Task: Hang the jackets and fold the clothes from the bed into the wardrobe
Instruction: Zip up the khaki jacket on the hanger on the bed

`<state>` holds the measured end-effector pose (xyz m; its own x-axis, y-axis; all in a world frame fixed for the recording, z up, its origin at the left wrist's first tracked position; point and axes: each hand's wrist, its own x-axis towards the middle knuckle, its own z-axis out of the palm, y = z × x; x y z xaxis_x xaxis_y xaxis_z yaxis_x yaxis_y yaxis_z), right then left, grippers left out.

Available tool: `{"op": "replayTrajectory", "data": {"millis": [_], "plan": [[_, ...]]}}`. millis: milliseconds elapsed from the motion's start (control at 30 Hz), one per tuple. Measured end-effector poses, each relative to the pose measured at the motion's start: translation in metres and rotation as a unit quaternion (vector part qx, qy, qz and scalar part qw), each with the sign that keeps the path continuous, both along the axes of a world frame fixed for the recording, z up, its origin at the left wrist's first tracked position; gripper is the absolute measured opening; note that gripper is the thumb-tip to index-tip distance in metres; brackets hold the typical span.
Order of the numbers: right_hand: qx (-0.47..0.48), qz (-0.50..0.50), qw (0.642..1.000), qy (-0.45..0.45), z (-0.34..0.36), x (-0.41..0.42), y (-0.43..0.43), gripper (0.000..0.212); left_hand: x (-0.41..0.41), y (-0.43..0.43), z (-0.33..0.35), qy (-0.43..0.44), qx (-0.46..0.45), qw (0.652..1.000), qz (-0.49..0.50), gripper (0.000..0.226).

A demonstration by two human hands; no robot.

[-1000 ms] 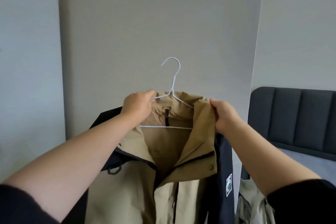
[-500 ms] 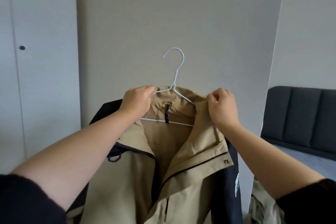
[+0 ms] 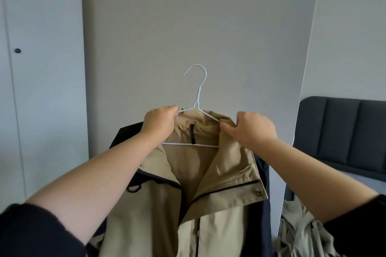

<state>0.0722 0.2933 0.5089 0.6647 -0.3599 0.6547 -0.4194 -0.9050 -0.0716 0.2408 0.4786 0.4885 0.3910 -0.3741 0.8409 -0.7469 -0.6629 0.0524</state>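
Left hand (image 3: 159, 123) grip pinches white hanger (image 3: 198, 98) arm; right hand (image 3: 253, 129) grip holds tan jacket (image 3: 227, 165) collar.

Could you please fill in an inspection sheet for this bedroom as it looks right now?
Surface: grey mattress of the bed at the right, partly seen.
Job's things: tan and navy jacket held up on a white wire hanger, hook free; white wardrobe at the left, doors closed.
Clutter: crumpled pale green garment at the lower right.
Grippers: left hand grips the hanger's left shoulder; right hand pinches the jacket's collar at the right.
Cables: nothing seen.
Surroundings: plain grey wall ahead; dark padded headboard at the right.
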Motion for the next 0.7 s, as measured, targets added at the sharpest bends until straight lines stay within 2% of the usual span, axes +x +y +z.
{"op": "replayTrajectory", "data": {"millis": [67, 167, 200, 267, 333, 400, 433, 533, 667, 700], "plan": [[-0.02, -0.028, 0.998, 0.048, -0.009, -0.003, -0.004, 0.042, 0.0, -0.002, 0.001, 0.006, -0.009, 1.0, 0.006, 0.018], [0.029, -0.035, 0.994, 0.098, -0.019, -0.002, 0.0, 0.017, -0.003, -0.007, 0.001, 0.003, -0.014, 1.0, 0.011, 0.019], [0.05, -0.023, 0.993, 0.1, -0.02, -0.001, 0.003, 0.016, -0.003, -0.009, 0.0, 0.005, -0.006, 1.0, 0.02, 0.019], [0.093, 0.061, 0.992, 0.065, -0.022, 0.0, 0.011, 0.023, -0.002, -0.012, -0.001, 0.024, 0.02, 0.999, 0.043, 0.019], [0.121, 0.15, 0.981, -0.031, -0.03, -0.001, 0.024, 0.027, 0.001, -0.013, -0.001, 0.059, 0.038, 0.996, 0.059, 0.018], [0.144, 0.181, 0.966, -0.115, -0.044, -0.002, 0.03, 0.029, 0.004, -0.011, 0.001, 0.064, 0.035, 0.995, 0.062, 0.02], [0.172, 0.182, 0.96, -0.124, -0.052, -0.002, 0.031, 0.03, 0.006, -0.008, 0.003, 0.06, 0.027, 0.996, 0.062, 0.02], [0.25, 0.174, 0.951, -0.047, -0.065, 0.004, 0.03, 0.031, 0.008, -0.004, 0.009, 0.055, 0.009, 0.996, 0.072, 0.017], [0.19, 0.194, 0.952, -0.139, -0.052, 0.023, 0.047, 0.03, 0.005, -0.008, 0.017, 0.037, 0.014, 0.994, 0.1, 0.014], [0.174, 0.198, 0.955, -0.132, -0.05, 0.028, 0.05, 0.029, 0.004, -0.007, 0.021, 0.025, 0.01, 0.994, 0.106, 0.014]]}}
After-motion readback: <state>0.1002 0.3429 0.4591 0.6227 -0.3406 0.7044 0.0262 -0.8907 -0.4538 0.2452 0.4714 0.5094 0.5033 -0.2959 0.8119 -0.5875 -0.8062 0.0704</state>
